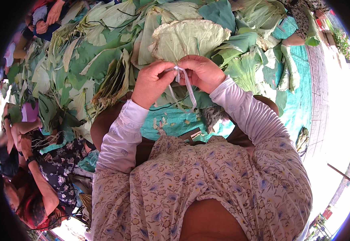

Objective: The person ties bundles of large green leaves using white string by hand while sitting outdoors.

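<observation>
My left hand [153,82] and my right hand [204,71] meet in front of my body, thumbs and fingertips pinched together. Between them they grip a thin white plastic string [190,90], which looks looped or knotted where the fingers meet. Its loose ends hang below the hands. Right above the fingertips stands a pale, drying lotus leaf [190,39], folded into a fan with a ragged brown rim. The string is at the narrow base of this leaf; whether it goes around it is hidden by my fingers.
Piles of large green leaves [102,51] spread ahead and left on a teal tarp [297,87]. A bundle of folded leaves [111,81] lies beside my left hand. Other people work at the left, one with a forearm [41,177] showing. Paving [316,90] borders the tarp.
</observation>
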Motion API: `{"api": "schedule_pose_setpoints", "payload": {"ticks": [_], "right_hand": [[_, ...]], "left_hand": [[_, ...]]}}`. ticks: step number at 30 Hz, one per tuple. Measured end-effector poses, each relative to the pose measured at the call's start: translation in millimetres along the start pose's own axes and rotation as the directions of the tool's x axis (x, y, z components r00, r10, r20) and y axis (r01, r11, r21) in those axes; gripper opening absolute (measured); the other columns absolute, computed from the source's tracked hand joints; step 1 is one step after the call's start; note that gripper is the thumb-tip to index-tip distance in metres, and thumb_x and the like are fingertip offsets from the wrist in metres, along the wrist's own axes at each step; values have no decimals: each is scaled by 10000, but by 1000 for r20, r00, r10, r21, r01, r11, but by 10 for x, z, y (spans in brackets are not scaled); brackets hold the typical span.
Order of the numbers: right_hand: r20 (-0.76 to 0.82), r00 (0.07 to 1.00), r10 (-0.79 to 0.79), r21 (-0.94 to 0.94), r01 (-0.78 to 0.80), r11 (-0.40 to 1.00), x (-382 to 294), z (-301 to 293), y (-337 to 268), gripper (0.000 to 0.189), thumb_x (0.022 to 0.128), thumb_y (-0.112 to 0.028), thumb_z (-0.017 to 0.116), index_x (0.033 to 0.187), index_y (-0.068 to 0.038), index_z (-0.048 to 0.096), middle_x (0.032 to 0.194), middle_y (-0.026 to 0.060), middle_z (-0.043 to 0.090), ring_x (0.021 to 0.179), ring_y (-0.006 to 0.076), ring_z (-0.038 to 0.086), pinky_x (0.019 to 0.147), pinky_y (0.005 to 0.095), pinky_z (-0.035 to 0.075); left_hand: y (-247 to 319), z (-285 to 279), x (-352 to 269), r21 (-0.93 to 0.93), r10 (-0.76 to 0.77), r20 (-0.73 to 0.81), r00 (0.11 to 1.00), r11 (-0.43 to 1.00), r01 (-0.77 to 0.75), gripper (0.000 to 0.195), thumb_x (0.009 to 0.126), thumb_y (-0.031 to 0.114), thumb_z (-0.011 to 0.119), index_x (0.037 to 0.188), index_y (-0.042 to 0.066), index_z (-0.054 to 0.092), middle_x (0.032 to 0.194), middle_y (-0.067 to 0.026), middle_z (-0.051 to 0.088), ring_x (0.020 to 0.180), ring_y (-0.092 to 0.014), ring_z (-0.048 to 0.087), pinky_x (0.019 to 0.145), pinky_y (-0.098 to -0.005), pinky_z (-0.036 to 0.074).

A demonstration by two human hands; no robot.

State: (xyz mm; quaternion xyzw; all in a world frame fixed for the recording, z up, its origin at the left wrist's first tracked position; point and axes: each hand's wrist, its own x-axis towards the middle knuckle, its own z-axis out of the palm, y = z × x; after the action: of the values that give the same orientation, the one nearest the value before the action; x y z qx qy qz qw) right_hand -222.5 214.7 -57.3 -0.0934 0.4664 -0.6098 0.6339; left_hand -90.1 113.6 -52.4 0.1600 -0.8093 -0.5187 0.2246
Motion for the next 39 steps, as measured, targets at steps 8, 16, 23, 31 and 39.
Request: {"api": "schedule_pose_setpoints", "payload": {"ticks": [8,16,23,31,39], "right_hand": [[90,995,-43,-585,88,806,9,-55,-67,172,771,-160,575,849,-12,535,690,8,529,597,68,487,523,200,399],[-99,995,12,-101,-22,995,33,-51,56,184,763,-125,570,885,1,511,710,57,548,570,130,526,482,238,449],[-94,994,-61,-159,45,986,68,-34,148,175,756,-112,562,878,5,518,720,69,539,584,138,524,494,251,447],[-68,997,23,192,-9,981,101,-110,59,177,802,-145,514,897,2,492,740,71,541,594,169,547,539,312,505],[27,999,-31,231,24,973,110,-195,15,226,832,-237,478,929,-33,473,792,70,558,600,156,549,486,279,463]], "left_hand": [[-38,-108,2,129,110,167,980,983,-132,81,713,7,575,791,-14,560,675,-30,510,583,-98,476,515,-216,367],[-40,10,3,107,34,15,999,994,-36,101,704,-6,566,804,-9,558,731,-52,528,591,-120,489,530,-218,381],[-60,7,-1,354,171,41,984,919,-174,119,688,-24,553,802,-9,520,747,-71,526,631,-166,518,583,-237,416],[-156,35,-14,-313,-210,9,978,928,203,62,812,59,445,861,26,466,707,-30,514,588,-83,459,544,-199,374],[-121,31,15,-494,-295,141,945,806,326,73,806,91,478,843,29,474,663,-4,497,564,-74,461,526,-195,387]]}}
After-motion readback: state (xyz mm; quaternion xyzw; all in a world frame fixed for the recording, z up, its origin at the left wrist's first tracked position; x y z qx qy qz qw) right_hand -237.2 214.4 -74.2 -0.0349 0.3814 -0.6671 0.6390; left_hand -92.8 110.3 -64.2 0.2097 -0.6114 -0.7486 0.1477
